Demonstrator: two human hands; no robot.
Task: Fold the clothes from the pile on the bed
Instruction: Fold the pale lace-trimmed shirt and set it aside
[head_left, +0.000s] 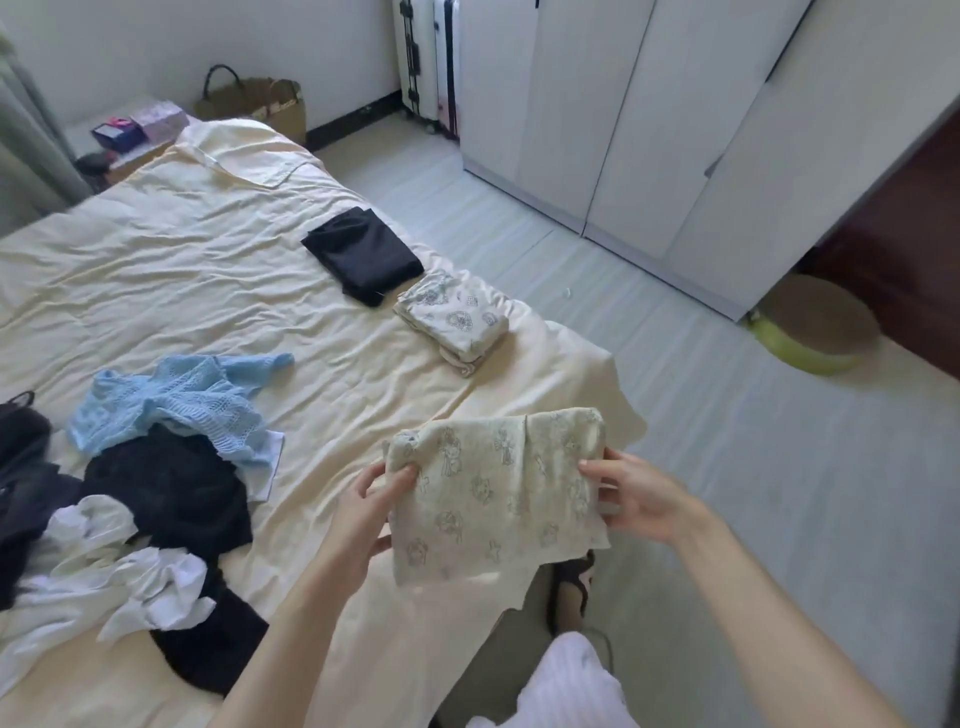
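Observation:
I hold a folded cream garment with a printed pattern (496, 491) above the near right corner of the bed (208, 270). My left hand (363, 512) grips its left edge and my right hand (631, 496) grips its right edge. A pile of unfolded clothes lies at the left: a light blue knit top (176, 400), a black garment (171, 493) and white cloth (104, 577). Two folded pieces rest near the bed's right edge: a black one (363, 254) and a cream printed one (454, 319).
White wardrobe doors (649, 114) stand along the right. Suitcases (428, 57) are in the far corner, a woven bag (254, 101) beside them. A bedside table with small boxes (135, 127) is far left. A green round cushion (813, 327) lies on the floor.

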